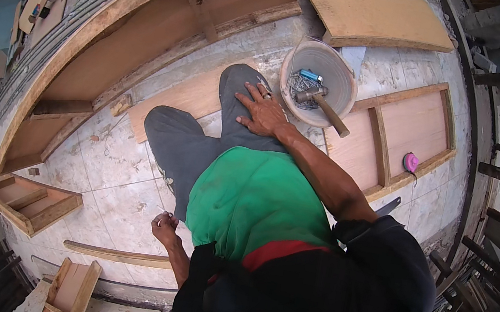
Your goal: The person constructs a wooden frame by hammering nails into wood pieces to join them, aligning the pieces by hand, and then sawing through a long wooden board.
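Observation:
My right hand (261,114) lies flat on my right knee with its fingers spread, and nothing is in it. Down at my left side, my left hand (165,228) is closed in a pinch, with a thin white stick (161,209) poking out between the fingers; it looks like a cigarette, but it is too small to be sure. Ahead of my right knee stands a pale bucket (342,79) holding loose nails (302,84) and a blue packet (310,75). A hammer (331,113) rests in it, its wooden handle over the rim.
A large curved wooden frame (105,33) stands at the left. Beyond the bucket is a plywood-topped panel (380,12). A framed panel (383,148) lies to the right, with a pink tape measure (410,161) on its edge. A wooden strip (117,255) and small frame (23,204) lie left.

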Demonstrator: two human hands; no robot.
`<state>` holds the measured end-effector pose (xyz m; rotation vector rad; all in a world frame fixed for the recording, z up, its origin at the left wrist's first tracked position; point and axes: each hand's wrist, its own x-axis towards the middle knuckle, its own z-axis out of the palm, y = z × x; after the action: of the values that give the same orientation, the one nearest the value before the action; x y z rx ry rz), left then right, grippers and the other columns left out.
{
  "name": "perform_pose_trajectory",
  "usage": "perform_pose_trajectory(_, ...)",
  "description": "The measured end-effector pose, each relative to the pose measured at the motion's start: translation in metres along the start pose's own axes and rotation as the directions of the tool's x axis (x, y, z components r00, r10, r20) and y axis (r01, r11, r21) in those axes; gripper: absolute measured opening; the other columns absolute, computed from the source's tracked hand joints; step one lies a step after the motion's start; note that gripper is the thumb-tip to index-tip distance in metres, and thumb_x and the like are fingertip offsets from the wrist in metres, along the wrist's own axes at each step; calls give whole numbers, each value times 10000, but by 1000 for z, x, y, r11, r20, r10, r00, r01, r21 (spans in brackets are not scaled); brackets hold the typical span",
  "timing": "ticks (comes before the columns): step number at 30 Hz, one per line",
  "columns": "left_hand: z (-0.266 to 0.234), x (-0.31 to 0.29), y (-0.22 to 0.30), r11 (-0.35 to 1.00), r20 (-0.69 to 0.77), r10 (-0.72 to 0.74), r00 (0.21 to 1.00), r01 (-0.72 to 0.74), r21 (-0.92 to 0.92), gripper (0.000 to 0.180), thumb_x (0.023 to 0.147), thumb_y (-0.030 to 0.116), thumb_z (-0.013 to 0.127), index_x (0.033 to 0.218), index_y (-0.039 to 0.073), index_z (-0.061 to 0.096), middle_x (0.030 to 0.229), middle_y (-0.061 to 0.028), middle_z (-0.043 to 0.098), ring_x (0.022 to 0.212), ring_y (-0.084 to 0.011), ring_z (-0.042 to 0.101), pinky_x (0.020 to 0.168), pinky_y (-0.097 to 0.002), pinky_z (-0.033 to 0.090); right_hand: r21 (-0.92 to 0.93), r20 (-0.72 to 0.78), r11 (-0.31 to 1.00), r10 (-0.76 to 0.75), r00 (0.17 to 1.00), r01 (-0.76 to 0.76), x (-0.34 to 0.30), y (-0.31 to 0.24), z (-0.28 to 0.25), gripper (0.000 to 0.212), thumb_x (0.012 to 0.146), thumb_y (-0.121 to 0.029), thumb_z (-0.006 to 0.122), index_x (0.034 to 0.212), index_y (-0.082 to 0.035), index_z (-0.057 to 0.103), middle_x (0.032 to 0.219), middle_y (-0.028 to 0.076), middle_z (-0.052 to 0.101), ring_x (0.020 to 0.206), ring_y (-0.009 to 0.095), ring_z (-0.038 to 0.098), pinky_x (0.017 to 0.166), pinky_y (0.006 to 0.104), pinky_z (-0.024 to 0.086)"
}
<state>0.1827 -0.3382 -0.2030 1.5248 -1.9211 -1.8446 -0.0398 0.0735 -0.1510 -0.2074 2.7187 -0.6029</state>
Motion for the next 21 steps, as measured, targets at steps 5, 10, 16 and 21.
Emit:
perform_pose_trajectory(5,83,-24,173,922,195,386,902,-372,-104,168,946,103,604,1060,84,482,880,-76,633,747,-184,632,667,-303,517,203,-86,979,45,995,-27,-52,10,1,652,922,-432,612,1485,-175,409,1596,180,256,1446,410,284,1141,573,287)
perform_pose_trajectory(10,192,-108,263,810,611,583,535,-441,-386,154,980,108,585,1107,22,563,910,-107,629,752,-190,625,704,-318,535,463,-231,886,159,960,-35,-98,35,25,586,958,-423,565,1436,-100,461,1477,182,441,1332,375,452,1069,479,408)
perform_pose_trajectory(16,240,-233,277,936,948,310,-74,-149,-318,377,966,260,625,1204,-16,531,1027,-173,617,909,-252,634,808,-398,546,598,-120,718,519,846,-355,-164,65,69,538,994,-468,487,1230,-6,630,1137,232,674,1070,371,644,941,445,483)
perform_pose_trajectory(21,224,-276,298,990,835,73,-546,139,5,927,861,608,631,1429,-82,382,1329,-316,529,1147,-395,604,1011,-530,435,710,-161,602,642,749,-364,-194,69,108,393,961,-362,597,1094,-3,689,947,207,715,839,323,699,766,399,539)
